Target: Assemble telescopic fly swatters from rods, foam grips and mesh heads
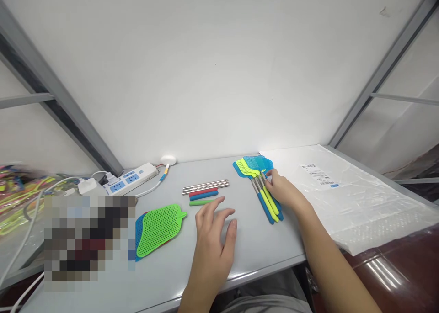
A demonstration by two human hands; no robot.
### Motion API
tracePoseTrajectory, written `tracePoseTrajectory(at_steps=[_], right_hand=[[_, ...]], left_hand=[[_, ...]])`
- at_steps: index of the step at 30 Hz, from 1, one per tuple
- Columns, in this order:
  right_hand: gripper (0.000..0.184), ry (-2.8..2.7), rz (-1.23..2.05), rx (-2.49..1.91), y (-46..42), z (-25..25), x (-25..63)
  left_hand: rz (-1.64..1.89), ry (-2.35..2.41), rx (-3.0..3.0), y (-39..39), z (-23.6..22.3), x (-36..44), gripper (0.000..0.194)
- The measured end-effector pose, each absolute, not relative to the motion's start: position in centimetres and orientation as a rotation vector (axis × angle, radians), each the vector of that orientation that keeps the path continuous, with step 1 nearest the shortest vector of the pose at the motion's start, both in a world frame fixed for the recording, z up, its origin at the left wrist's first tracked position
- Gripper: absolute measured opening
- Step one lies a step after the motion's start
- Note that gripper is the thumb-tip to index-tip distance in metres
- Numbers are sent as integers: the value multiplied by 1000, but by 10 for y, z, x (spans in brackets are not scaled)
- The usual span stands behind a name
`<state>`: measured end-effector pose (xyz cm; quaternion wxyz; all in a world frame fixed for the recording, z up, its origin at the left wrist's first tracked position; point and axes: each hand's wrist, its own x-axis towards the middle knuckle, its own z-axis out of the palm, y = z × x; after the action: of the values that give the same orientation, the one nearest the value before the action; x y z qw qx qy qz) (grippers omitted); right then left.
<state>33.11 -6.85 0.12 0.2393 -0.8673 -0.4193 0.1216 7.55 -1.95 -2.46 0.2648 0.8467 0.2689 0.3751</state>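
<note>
My right hand [279, 187] lies on a stack of assembled fly swatters [260, 192], its fingers curled over the metal shafts below the blue and yellow-green heads. The handles are blue and yellow-green. My left hand [214, 230] hangs open above the grey table [247, 253], nearest a short green handle [200, 202]. Beside that handle lie a red handle [203, 192], a blue handle [203, 196] and several steel rods [206, 186]. A green swatter head [158, 228] overlaps a blue one [140, 240] left of my left hand.
A white power strip [130, 179] with plugged-in cables sits at the table's back left. A clear plastic bag [353, 203] with a printed label covers the right end. Colourful packaging [17, 198] and a pixelated patch [89, 237] lie at far left. A white wall rises behind.
</note>
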Motion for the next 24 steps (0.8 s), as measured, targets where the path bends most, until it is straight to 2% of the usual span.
tracePoseTrajectory(at_steps=[24], right_hand=[[24,-1152,214,-2457,-68,-2,324]], left_hand=[[1071,738,2259,-21,-19,74,17]])
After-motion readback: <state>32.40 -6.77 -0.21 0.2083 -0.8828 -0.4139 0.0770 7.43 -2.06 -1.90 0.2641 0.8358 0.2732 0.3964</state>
